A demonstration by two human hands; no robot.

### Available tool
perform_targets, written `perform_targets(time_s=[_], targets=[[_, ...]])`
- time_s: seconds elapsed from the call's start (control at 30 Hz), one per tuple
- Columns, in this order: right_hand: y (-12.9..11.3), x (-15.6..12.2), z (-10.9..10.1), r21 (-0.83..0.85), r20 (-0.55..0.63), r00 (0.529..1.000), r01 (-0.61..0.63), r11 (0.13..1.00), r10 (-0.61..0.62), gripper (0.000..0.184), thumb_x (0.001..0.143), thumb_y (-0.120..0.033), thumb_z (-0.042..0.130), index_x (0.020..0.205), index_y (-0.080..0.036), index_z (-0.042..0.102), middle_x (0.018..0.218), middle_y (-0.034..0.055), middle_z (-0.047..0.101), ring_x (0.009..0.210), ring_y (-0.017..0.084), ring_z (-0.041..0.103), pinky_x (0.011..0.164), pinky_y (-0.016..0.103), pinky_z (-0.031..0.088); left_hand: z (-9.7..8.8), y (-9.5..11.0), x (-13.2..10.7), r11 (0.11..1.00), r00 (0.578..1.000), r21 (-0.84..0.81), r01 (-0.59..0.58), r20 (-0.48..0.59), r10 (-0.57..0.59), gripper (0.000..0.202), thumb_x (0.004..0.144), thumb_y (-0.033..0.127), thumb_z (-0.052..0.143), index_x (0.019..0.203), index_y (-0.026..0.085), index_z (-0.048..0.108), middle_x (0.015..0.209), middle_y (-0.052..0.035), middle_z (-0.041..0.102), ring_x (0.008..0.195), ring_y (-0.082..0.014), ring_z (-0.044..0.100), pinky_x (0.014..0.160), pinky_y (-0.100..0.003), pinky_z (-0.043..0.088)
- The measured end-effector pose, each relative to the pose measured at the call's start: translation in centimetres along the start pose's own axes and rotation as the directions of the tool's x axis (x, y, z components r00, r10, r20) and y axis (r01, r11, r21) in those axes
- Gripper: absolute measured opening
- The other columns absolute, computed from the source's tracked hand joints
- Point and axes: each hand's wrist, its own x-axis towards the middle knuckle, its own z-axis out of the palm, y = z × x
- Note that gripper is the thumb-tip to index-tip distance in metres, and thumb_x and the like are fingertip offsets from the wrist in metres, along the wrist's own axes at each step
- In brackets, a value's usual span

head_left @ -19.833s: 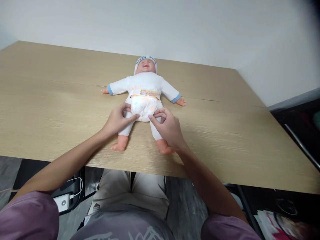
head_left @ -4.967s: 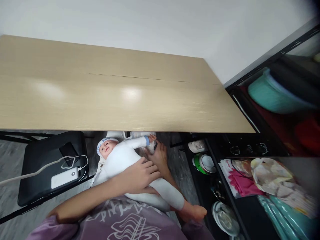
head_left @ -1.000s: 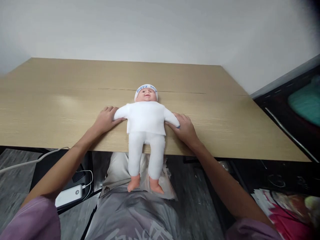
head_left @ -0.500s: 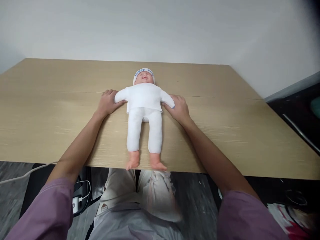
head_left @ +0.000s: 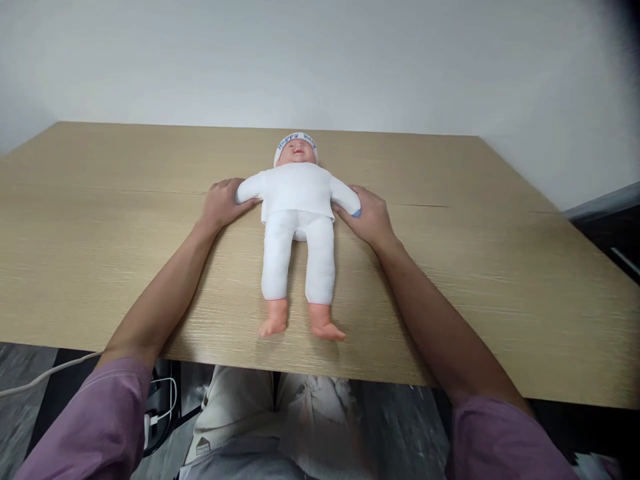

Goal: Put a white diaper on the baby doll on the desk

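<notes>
A baby doll (head_left: pixel 297 213) in a white suit and white cap lies face up on the light wooden table (head_left: pixel 100 233), head toward the wall, bare feet near the front edge. My left hand (head_left: pixel 222 202) is closed over the doll's arm on the left side. My right hand (head_left: pixel 369 215) is closed over the doll's other arm, where a blue cuff shows under my fingers. Both of my forearms reach across the table from the front edge.
A white wall runs behind the table. Dark shelving (head_left: pixel 610 233) stands at the right. Below the front edge are my lap, a crumpled white thing (head_left: pixel 320 400) on it, and a black seat with a white cable (head_left: pixel 45 373) at the left.
The doll has slid further onto the table, so its legs and feet now rest on the top instead of hanging over the edge. Both hands stay on its arms.
</notes>
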Motion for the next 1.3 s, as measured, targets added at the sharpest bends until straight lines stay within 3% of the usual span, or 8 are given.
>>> perform_targets(time_s=[0.1, 0.23, 0.37, 0.6, 0.7, 0.83, 1.0, 1.3], targets=[[1.0, -1.3, -0.7, 0.052, -0.056, 0.998, -0.037, 0.998, 0.040, 0.074, 0.106, -0.077, 0.063, 0.157, -0.024, 0.068, 0.147, 0.0192, 0.079, 0.131, 0.047, 0.072, 0.116, 0.065, 0.056, -0.6, -0.8, -1.2, 0.999, 0.999, -0.031, 0.015, -0.040, -0.016, 0.086, 0.099, 0.092, 0.060, 0.147, 0.022, 0.072, 0.143, -0.0172, 0.081, 0.130, -0.0410, 0.071, 0.113, -0.051, 0.052], [3.0, -3.5, -2.0, 0.113, -0.030, 0.999, -0.019, 0.993, 0.022, 0.071, 0.108, -0.073, 0.060, 0.153, -0.019, 0.072, 0.144, 0.0225, 0.080, 0.129, 0.046, 0.074, 0.117, 0.066, 0.056, -1.7, -3.2, -3.3, 0.994, 0.999, -0.100, 0.038, -0.032, -0.042, 0.079, 0.098, 0.078, 0.071, 0.152, 0.021, 0.069, 0.140, -0.0170, 0.081, 0.127, -0.0389, 0.071, 0.108, -0.050, 0.056], [4.4, -4.9, -2.7, 0.100, -0.036, 0.999, 0.011, 0.995, -0.008, 0.071, 0.110, -0.070, 0.056, 0.158, -0.019, 0.070, 0.151, 0.0241, 0.076, 0.140, 0.046, 0.069, 0.125, 0.069, 0.050, -2.6, -5.1, -4.9, 0.990, 1.000, -0.141, 0.017, -0.018, -0.020, 0.065, 0.101, 0.061, 0.067, 0.150, 0.018, 0.069, 0.143, -0.0178, 0.080, 0.127, -0.0360, 0.071, 0.112, -0.051, 0.056], [5.7, -4.5, -3.2, 0.148, -0.003, 1.000, 0.019, 0.989, -0.019, 0.069, 0.107, -0.075, 0.061, 0.151, -0.023, 0.073, 0.144, 0.0219, 0.078, 0.132, 0.044, 0.072, 0.120, 0.067, 0.054, -2.8, -5.5, -4.8, 0.998, 0.999, -0.052, -0.026, -0.033, 0.025, 0.053, 0.095, 0.041, 0.061, 0.139, 0.014, 0.073, 0.136, -0.0200, 0.082, 0.123, -0.0388, 0.070, 0.116, -0.058, 0.054], [6.0, -4.4, -3.6, 0.152, 0.004, 1.000, 0.009, 0.988, -0.010, 0.067, 0.106, -0.076, 0.063, 0.150, -0.025, 0.074, 0.141, 0.0201, 0.079, 0.129, 0.043, 0.072, 0.118, 0.066, 0.055, -3.1, -5.3, -4.7, 0.998, 0.999, -0.066, -0.017, -0.052, 0.014, 0.049, 0.099, 0.042, 0.058, 0.137, 0.016, 0.073, 0.137, -0.0178, 0.082, 0.124, -0.0374, 0.071, 0.116, -0.058, 0.054], [6.2, -4.4, -4.2, 0.175, 0.007, 1.000, 0.009, 0.985, -0.011, 0.062, 0.105, -0.075, 0.066, 0.142, -0.027, 0.078, 0.132, 0.0182, 0.081, 0.122, 0.041, 0.074, 0.114, 0.065, 0.058, -3.5, -5.0, -4.8, 0.991, 0.997, -0.132, -0.001, -0.079, -0.009, 0.053, 0.109, 0.057, 0.053, 0.140, 0.018, 0.072, 0.141, -0.0167, 0.081, 0.128, -0.0349, 0.070, 0.118, -0.055, 0.053], [6.4, -4.4, -4.4, 0.177, 0.002, 1.000, -0.021, 0.984, 0.020, 0.056, 0.105, -0.072, 0.068, 0.137, -0.028, 0.080, 0.129, 0.0173, 0.082, 0.120, 0.041, 0.075, 0.112, 0.066, 0.058, -3.0, -5.4, -4.3, 0.990, 0.996, -0.110, -0.089, 0.000, 0.090, 0.068, 0.101, 0.066, 0.066, 0.147, 0.015, 0.069, 0.140, -0.0197, 0.079, 0.129, -0.0380, 0.069, 0.118, -0.056, 0.053], [6.2, -4.3, -4.2, 0.156, -0.018, 1.000, 0.018, 0.988, -0.015, 0.059, 0.105, -0.075, 0.066, 0.139, -0.027, 0.077, 0.132, 0.0176, 0.081, 0.123, 0.041, 0.074, 0.115, 0.066, 0.057, -2.8, -5.9, -4.0, 0.990, 0.995, -0.101, -0.099, -0.002, 0.099, 0.069, 0.100, 0.067, 0.067, 0.146, 0.016, 0.069, 0.138, -0.0192, 0.079, 0.127, -0.0378, 0.069, 0.117, -0.056, 0.053]])
